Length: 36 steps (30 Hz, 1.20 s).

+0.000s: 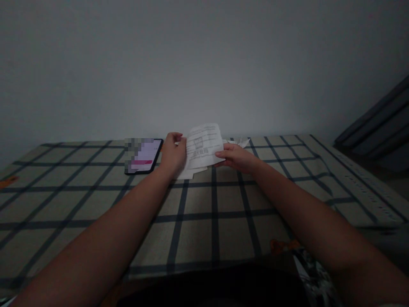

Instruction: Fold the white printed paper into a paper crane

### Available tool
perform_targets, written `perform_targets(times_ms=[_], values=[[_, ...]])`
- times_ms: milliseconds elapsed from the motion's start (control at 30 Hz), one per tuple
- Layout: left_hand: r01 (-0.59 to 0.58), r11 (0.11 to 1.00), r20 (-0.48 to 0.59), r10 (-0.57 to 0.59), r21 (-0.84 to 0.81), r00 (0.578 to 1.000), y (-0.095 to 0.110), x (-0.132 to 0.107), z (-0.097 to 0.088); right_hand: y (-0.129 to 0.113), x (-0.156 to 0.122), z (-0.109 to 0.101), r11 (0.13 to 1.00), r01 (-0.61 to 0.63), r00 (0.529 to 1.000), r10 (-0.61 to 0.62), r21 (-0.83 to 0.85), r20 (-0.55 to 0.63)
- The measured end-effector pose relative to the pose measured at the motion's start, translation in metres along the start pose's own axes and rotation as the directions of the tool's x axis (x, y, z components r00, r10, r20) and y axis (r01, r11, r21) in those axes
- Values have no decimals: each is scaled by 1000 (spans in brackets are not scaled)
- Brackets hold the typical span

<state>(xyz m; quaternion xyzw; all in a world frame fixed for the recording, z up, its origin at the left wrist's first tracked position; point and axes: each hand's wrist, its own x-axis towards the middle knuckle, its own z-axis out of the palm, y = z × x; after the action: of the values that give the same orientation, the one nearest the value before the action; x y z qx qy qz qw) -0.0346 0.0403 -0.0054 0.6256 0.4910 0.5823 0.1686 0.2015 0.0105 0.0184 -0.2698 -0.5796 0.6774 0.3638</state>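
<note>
printed white paper sheet [204, 145] stands tilted up at the far middle of the checked grey tablecloth [198, 230], over other white sheets. left hand [173, 154] pinches its left edge, right hand [235, 157] its right lower edge; both forearms extended. lit black phone [143, 156] lies just left.

Dim, greyish light throughout. Table [217, 221] fills the lower half, covered w/ beige cloth in dark blue check; plainer patterned border along the table's right edge. Behind the table: plain pale wall [204, 64], full width. Right of the table: dark grey slanted folds [377, 128], too dark to ID. Small orange patch [8, 182] at the table's left edge.
</note>
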Motion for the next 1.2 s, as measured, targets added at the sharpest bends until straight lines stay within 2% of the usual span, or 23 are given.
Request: perform_targets(times_ms=[100,167,233,333,467,533,667,767,833,900,967,1000,1100,1133,1167,1200], values=[[-96,994,-38,98,50,994,19,-4,-2,2,1,0,999,-36,999,36,-11,21],[-229,969,-13,231,86,973,32,-7,-5,3,1,0,999,-54,998,54,-10,25],[-287,950,-66,296,123,953,39,-8,-7,3,1,1,998,-60,998,60,-17,28],[-272,953,-121,288,133,950,36,-6,-9,0,0,3,997,-64,997,66,-51,42],[-300,938,-110,322,173,940,27,-2,-12,-3,-1,6,997,-47,997,50,-55,62],[-339,925,-81,356,174,931,29,-2,-14,-3,-1,7,997,-45,998,48,-56,51],[-380,919,44,378,103,925,40,-7,-14,-2,-2,7,996,-66,996,69,-58,55],[-263,965,98,260,18,961,45,-11,-10,-1,-1,6,997,-61,994,65,-44,90],[-122,992,123,126,-42,984,47,-13,-8,-1,0,7,998,-57,996,59,-31,74],[44,989,154,-23,-139,988,48,-14,-5,-2,0,7,999,-44,999,44,-21,22],[214,939,216,-158,-270,963,48,-14,-3,-4,1,8,1000,-4,999,4,-3,-50],[299,898,273,-214,-324,938,48,-13,-3,-5,1,7,1000,18,996,-17,7,-84],[505,781,477,-309,-366,823,46,-13,-1,-6,2,4,999,40,989,-38,6,-141],[536,772,510,-326,-342,796,45,-14,-1,-5,3,3,999,31,989,-33,-12,-144],[541,778,516,-336,-319,788,44,-14,0,-4,3,2,999,23,990,-27,-30,-139],[525,795,499,-335,-305,799,42,-15,1,-3,4,1,999,16,992,-22,-43,-125]])
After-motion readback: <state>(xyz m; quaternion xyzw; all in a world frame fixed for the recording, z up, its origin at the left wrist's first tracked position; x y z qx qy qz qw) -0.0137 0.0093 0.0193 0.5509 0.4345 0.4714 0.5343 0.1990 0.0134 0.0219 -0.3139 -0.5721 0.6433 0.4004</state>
